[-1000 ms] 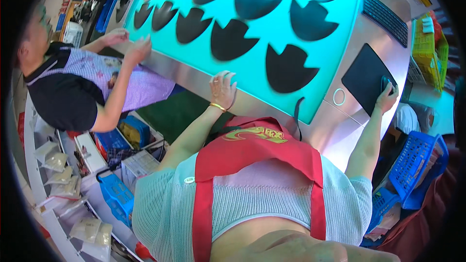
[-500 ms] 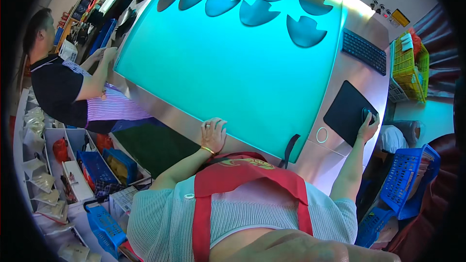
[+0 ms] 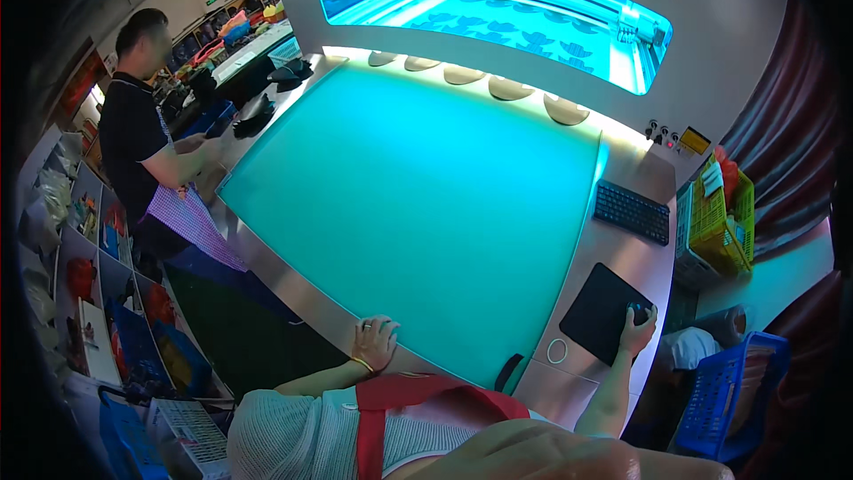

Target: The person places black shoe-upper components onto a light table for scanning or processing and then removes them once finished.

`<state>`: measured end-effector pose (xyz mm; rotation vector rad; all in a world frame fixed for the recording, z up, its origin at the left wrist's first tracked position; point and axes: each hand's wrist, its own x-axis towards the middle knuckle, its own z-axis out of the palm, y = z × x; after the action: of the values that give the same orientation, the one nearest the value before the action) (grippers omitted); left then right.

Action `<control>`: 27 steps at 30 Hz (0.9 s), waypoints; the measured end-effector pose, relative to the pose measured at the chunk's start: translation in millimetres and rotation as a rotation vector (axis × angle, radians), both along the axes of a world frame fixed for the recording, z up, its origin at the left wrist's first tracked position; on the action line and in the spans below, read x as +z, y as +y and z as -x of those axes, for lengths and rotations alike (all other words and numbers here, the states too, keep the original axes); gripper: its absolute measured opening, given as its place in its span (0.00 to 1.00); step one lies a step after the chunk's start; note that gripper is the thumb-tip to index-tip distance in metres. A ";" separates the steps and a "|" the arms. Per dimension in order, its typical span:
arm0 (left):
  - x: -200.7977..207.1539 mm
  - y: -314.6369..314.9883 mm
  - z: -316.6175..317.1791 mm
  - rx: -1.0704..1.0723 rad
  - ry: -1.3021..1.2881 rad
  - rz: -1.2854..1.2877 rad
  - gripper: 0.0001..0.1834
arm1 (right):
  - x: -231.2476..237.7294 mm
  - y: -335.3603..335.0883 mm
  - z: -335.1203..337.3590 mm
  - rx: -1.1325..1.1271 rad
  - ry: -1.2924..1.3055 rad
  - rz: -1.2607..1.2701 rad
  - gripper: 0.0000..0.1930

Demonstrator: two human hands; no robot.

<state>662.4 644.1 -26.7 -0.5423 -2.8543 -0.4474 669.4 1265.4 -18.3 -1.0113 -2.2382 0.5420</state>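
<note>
The right hand (image 3: 636,331) curls its fingers over a dark computer mouse (image 3: 636,311), which sits toward the right side of a black mouse pad (image 3: 593,307). The left hand (image 3: 377,344) rests palm down at the near edge of the worktable (image 3: 400,204), fingers slightly parted and gripping nothing. A black strap (image 3: 509,372) lies at the bed's near right corner, a pale ring (image 3: 556,351) beside the pad, and a black keyboard (image 3: 632,211) beyond it.

To the right, a yellow plastic crate (image 3: 745,253) holds a red bag (image 3: 729,176) and white items; a pale crate (image 3: 696,244) stands against it. Nearer, a blue perforated basket (image 3: 708,400) contains something brownish, too dim to identify, with a white plastic bag (image 3: 689,348) just beside it.

On the left, divided shelving holds a red bundle in one compartment and clear plastic bags in others. A white slatted basket (image 3: 193,431) stands near a blue basket (image 3: 126,436); their contents are unclear. Behind the machine's window, dark cut pieces (image 3: 538,38) lie on the lit bed. A co-worker (image 3: 133,129) stands at the table's left side.
</note>
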 end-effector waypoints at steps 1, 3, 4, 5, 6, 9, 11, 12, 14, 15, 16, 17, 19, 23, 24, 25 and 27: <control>1.5 0.5 1.4 -0.004 0.006 0.016 0.16 | -0.4 1.3 -0.2 -0.011 0.004 -0.013 0.37; 4.4 1.8 3.4 -0.004 0.013 0.007 0.16 | -0.9 3.2 1.5 -0.019 0.010 -0.017 0.37; 5.3 2.1 3.7 -0.003 0.009 0.000 0.15 | -1.2 3.2 2.5 -0.025 0.006 -0.018 0.36; 5.4 2.3 3.5 -0.003 0.013 0.001 0.15 | -1.7 3.1 2.8 -0.025 0.010 -0.017 0.36; 4.4 2.6 3.7 0.003 0.016 0.004 0.15 | -0.7 2.1 3.9 -0.024 0.009 -0.009 0.36; 0.8 2.7 4.7 0.012 0.021 0.001 0.15 | 3.6 -0.3 5.0 -0.014 0.000 0.001 0.36; 1.5 2.5 4.8 0.015 0.023 -0.005 0.15 | 3.4 -1.1 5.8 -0.004 -0.007 0.003 0.36; 2.2 3.2 4.7 0.015 0.026 0.000 0.14 | 2.4 -1.0 4.9 -0.004 -0.002 -0.006 0.36; 2.1 2.9 5.0 0.016 0.031 0.005 0.14 | 1.5 -0.1 4.5 -0.002 0.006 -0.015 0.36; -0.8 1.9 4.4 0.014 0.042 0.002 0.14 | 3.6 -1.4 3.6 0.005 -0.005 -0.009 0.36; -2.4 1.3 3.7 0.011 0.053 -0.001 0.13 | 4.8 -2.5 3.3 0.012 -0.016 -0.003 0.36; -2.9 1.0 3.1 0.015 0.054 -0.001 0.13 | 5.0 -3.1 3.9 0.016 -0.015 -0.003 0.36; -2.6 2.7 4.1 0.018 0.044 -0.011 0.13 | 6.0 -2.5 1.7 0.042 0.002 -0.003 0.35; -0.3 3.6 4.1 0.009 0.054 -0.014 0.12 | 9.7 -4.6 0.2 0.054 0.015 0.002 0.35; -0.3 3.1 3.5 0.014 0.050 -0.012 0.12 | 10.3 -5.7 0.7 0.058 0.013 0.003 0.36; -0.5 2.6 2.9 0.018 0.047 -0.010 0.12 | 10.6 -6.6 0.7 0.061 0.012 0.005 0.36; -2.1 2.0 2.6 0.020 0.051 -0.007 0.12 | 10.1 -7.2 0.8 0.065 0.016 -0.007 0.36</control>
<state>659.8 646.0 -28.8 -0.5164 -2.8057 -0.4333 668.6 1258.2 -8.2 -0.9303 -2.2636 0.5685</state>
